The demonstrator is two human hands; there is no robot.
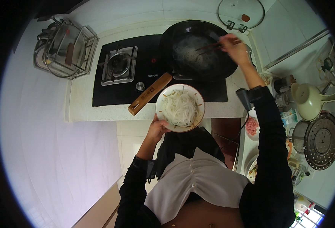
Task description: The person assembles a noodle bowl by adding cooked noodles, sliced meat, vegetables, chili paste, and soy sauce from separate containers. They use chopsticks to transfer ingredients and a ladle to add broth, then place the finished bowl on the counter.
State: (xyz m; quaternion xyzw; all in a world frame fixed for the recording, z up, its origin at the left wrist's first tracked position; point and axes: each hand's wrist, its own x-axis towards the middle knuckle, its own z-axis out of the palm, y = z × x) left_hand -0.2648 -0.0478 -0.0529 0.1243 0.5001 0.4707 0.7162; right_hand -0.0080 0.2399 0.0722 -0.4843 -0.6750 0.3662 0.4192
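My left hand (pixel 158 128) is closed on the rim of a white bowl (pixel 159 107) with a brown edge, held in front of the stove. Pale thin noodles (pixel 180 107) fill much of it. Over the right side of a large black wok (pixel 226 67), my right hand (pixel 234 47) grips a pair of brown chopsticks (pixel 209 47). Their tips reach down into the wok, where more whitish noodles (pixel 197 57) lie in cloudy liquid under some steam. The wok's wooden handle (pixel 150 94) points toward me, just left of the bowl.
The black stove (pixel 148 49) has an unused left burner (pixel 118 64). A rack of lids (pixel 67 51) stands at the far left; a glass lid (pixel 241 13) leans at the back right. On the right counter are a plate of pink meat (pixel 252 126), a cream pot (pixel 308 99) and a steamer plate (pixel 322 141).
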